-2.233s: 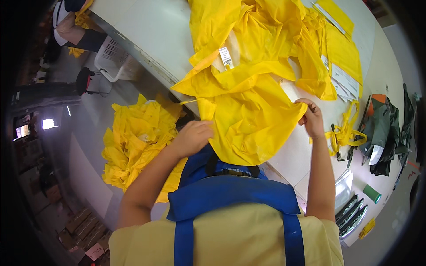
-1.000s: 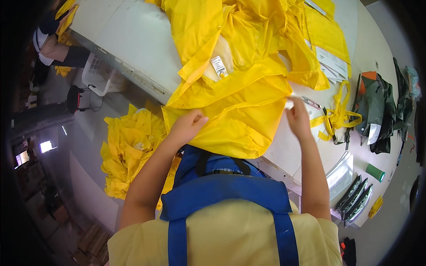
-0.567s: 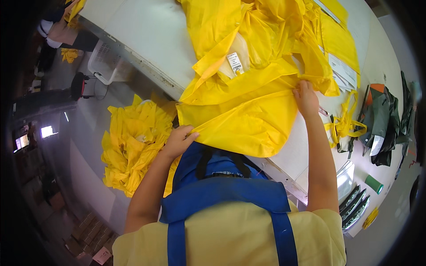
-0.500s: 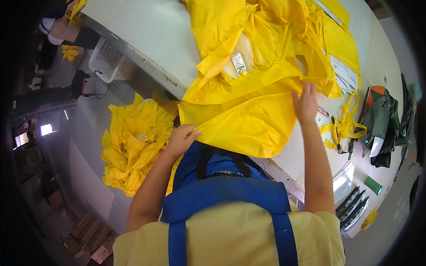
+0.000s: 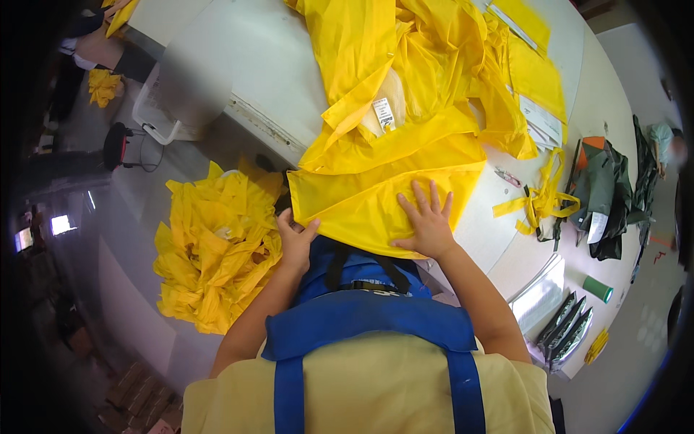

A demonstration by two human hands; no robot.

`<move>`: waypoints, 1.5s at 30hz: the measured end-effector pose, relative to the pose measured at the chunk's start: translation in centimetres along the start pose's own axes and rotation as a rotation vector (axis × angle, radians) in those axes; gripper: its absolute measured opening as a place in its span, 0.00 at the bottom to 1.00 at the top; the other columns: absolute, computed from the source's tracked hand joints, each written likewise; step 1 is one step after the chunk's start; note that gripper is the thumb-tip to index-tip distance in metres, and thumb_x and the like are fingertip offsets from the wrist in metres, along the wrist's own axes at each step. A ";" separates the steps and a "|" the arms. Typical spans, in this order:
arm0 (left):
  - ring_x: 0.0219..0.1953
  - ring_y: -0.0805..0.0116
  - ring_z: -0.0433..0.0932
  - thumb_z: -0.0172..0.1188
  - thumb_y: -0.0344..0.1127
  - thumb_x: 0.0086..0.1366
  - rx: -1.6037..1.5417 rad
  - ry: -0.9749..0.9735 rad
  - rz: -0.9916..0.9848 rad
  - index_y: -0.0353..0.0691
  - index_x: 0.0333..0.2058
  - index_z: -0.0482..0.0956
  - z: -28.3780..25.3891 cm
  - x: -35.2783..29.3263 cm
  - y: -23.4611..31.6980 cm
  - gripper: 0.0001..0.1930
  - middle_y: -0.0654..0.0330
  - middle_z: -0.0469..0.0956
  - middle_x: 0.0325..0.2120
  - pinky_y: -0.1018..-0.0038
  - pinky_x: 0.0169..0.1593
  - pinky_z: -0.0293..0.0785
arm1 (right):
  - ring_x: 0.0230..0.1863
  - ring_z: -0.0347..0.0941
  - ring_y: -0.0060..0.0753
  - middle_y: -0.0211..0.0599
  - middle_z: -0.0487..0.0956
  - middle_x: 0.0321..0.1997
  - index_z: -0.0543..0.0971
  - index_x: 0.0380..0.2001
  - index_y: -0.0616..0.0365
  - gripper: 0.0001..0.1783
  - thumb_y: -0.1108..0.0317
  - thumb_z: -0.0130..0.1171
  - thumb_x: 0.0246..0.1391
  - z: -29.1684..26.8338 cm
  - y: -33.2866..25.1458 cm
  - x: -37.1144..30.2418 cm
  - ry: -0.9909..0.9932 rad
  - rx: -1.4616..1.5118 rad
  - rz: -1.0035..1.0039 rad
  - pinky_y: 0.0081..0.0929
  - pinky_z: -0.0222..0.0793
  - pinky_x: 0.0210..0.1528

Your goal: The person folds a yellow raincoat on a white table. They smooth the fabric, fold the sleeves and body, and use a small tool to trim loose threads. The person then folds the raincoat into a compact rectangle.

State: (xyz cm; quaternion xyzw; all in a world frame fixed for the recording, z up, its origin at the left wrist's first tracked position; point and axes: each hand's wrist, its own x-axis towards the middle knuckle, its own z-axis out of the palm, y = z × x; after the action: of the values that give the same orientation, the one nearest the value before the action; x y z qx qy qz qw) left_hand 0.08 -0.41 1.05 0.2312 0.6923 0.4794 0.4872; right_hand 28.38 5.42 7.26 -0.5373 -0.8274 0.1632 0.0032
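A yellow raincoat-like garment (image 5: 361, 202) lies across the near edge of the white table, its lower panel spread out toward me. My right hand (image 5: 429, 223) rests flat on that panel with its fingers spread. At the panel's left corner is my left hand (image 5: 295, 244), thumb and forefinger apart, the thumb by the cloth's edge; its other fingers are partly hidden. Farther up, a white label (image 5: 383, 113) shows on the garment's pale mesh lining.
A heap of yellow garments (image 5: 217, 246) is at the left below the table (image 5: 249, 58). To the right are papers (image 5: 542, 119), yellow straps (image 5: 538, 199), small snips (image 5: 508, 177), dark green garments (image 5: 607, 188), a green roll (image 5: 598, 289) and black packets (image 5: 567, 329). A white basket (image 5: 152, 108) stands far left.
My right hand has moved from the panel's right edge down and left onto its surface, fingers now spread. The panel lies flatter. My left hand's pinch on the corner has loosened.
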 end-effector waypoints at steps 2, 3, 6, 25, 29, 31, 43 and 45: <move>0.53 0.58 0.69 0.57 0.31 0.63 -0.454 -0.067 -0.422 0.47 0.54 0.62 0.8 -0.9 0.1 0.22 0.59 0.67 0.52 0.54 0.57 0.66 | 0.70 0.44 0.52 0.40 0.61 0.65 0.69 0.57 0.44 0.42 0.41 0.64 0.38 0.1 1.1 0.7 0.031 -0.004 -0.098 0.63 0.31 0.67; 0.55 0.58 0.69 0.55 0.31 0.64 -0.545 -0.117 -0.521 0.47 0.55 0.60 0.9 -1.2 0.4 0.23 0.58 0.67 0.53 0.52 0.57 0.66 | 0.69 0.48 0.48 0.36 0.62 0.63 0.71 0.54 0.42 0.32 0.48 0.63 0.44 0.6 2.1 1.5 0.023 -0.013 -0.100 0.59 0.36 0.67; 0.53 0.59 0.71 0.54 0.27 0.63 -0.667 -0.131 -0.599 0.45 0.55 0.61 1.9 -2.6 0.7 0.22 0.58 0.68 0.52 0.54 0.55 0.69 | 0.66 0.53 0.43 0.32 0.65 0.61 0.72 0.53 0.41 0.27 0.56 0.61 0.47 0.2 3.9 5.3 0.362 0.032 -0.138 0.53 0.43 0.66; 0.48 0.49 0.71 0.56 0.40 0.58 1.167 -0.727 0.232 0.42 0.60 0.61 14.6 -0.6 9.1 0.31 0.46 0.70 0.48 0.58 0.51 0.67 | 0.42 0.72 0.45 0.44 0.77 0.38 0.76 0.38 0.62 0.14 0.63 0.60 0.52 -4.4 7.7 15.3 0.559 0.514 -0.073 0.35 0.66 0.48; 0.66 0.49 0.49 0.62 0.46 0.55 1.251 -0.590 0.848 0.51 0.59 0.62 13.6 0.5 7.5 0.33 0.50 0.57 0.62 0.50 0.65 0.42 | 0.55 0.62 0.54 0.56 0.65 0.55 0.62 0.54 0.70 0.35 0.68 0.66 0.47 0.7 10.7 3.1 0.551 0.291 0.415 0.41 0.61 0.56; 0.68 0.49 0.44 0.63 0.48 0.53 1.284 -0.625 0.799 0.53 0.59 0.62 13.4 1.3 7.4 0.35 0.51 0.50 0.65 0.48 0.66 0.37 | 0.59 0.62 0.49 0.54 0.65 0.57 0.61 0.56 0.72 0.35 0.69 0.64 0.49 1.2 8.1 1.2 0.480 0.897 0.747 0.40 0.61 0.60; 0.57 0.47 0.63 0.60 0.27 0.47 0.432 -0.602 0.503 0.42 0.61 0.58 12.0 4.7 4.7 0.39 0.47 0.64 0.56 0.65 0.61 0.59 | 0.71 0.44 0.50 0.39 0.58 0.68 0.75 0.49 0.41 0.20 0.67 0.55 0.50 -1.2 2.0 5.7 0.030 0.147 -0.326 0.51 0.35 0.70; 0.55 0.50 0.66 0.58 0.26 0.48 0.233 -0.534 0.465 0.42 0.60 0.58 11.3 5.3 4.9 0.37 0.47 0.65 0.55 0.66 0.59 0.62 | 0.72 0.41 0.48 0.33 0.59 0.68 0.76 0.48 0.38 0.19 0.64 0.54 0.51 -1.5 2.8 5.7 -0.058 0.096 -0.395 0.54 0.30 0.70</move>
State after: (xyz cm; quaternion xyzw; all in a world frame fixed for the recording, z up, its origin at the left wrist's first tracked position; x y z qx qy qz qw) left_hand 7.25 10.85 2.20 0.5531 0.5197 0.4179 0.4994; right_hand 28.75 11.96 6.90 -0.3588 -0.9078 0.2140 0.0369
